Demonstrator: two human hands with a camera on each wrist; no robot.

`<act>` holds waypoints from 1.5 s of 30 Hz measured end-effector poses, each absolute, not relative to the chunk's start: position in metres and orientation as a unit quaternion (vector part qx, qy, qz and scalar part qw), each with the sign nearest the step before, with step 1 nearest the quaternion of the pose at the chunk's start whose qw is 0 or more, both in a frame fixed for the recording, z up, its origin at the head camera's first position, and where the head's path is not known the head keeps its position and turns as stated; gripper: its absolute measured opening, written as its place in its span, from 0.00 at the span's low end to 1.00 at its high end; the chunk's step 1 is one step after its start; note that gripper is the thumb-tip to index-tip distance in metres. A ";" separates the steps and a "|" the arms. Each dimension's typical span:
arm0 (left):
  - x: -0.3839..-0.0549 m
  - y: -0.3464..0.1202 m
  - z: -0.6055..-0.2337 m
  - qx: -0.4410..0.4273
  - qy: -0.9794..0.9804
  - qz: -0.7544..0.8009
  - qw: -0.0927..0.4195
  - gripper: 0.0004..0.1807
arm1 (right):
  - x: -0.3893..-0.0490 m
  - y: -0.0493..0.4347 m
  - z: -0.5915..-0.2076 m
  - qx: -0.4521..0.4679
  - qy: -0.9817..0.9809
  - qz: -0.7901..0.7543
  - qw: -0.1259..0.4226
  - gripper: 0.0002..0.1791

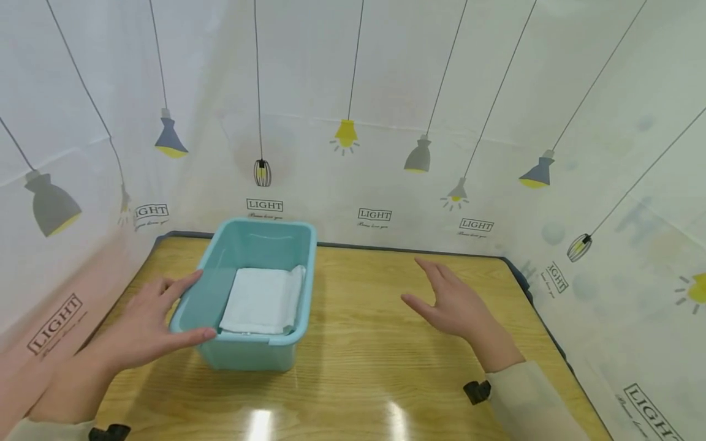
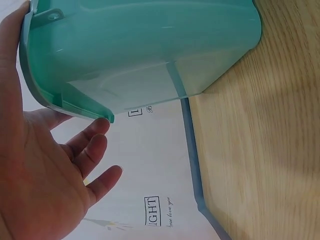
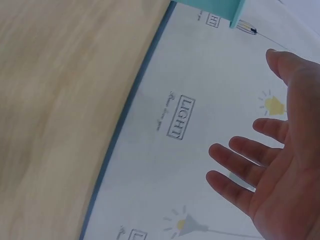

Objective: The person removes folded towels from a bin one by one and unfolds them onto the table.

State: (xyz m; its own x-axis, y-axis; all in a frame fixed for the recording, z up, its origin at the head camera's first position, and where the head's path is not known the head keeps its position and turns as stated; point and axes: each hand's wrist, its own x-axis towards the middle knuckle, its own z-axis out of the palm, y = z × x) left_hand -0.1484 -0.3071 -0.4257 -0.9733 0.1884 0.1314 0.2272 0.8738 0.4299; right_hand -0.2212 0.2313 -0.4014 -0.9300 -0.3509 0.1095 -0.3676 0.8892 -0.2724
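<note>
A light teal plastic bin (image 1: pixel 250 355) stands on the wooden table, left of centre. Inside it lies a flat white folded bundle (image 1: pixel 256 300), perhaps cloth or packaged paper; which one I cannot tell. My left hand (image 1: pixel 138 324) spans the bin's near left corner, its thumb by the near rim and its index finger by the left rim. In the left wrist view, its other fingers hang loosely outside the bin (image 2: pixel 150 40). To the right of the bin, my right hand (image 1: pixel 455 300) hovers above the table with fingers extended, holding nothing.
The wooden table (image 1: pixel 364 312) has a dark edge strip along its back and sides. A white curtain (image 1: pixel 309 79) printed with lamps and the word LIGHT surrounds it. Behind the bin, the curtain comes close to the table's back edge.
</note>
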 end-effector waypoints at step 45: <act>-0.146 -0.305 -0.432 -0.091 -0.961 -0.259 0.039 0.63 | -0.327 -0.062 -0.333 0.178 -0.938 0.205 0.214 0.41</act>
State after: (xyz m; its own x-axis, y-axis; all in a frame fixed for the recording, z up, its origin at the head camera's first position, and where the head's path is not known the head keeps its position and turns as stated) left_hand -0.1460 -0.3051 -0.4318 -0.9803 0.1550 0.1227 0.1957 0.8487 0.4913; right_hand -0.3269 -0.0618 -0.3325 -0.8456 -0.2461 0.4738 -0.4214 0.8526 -0.3091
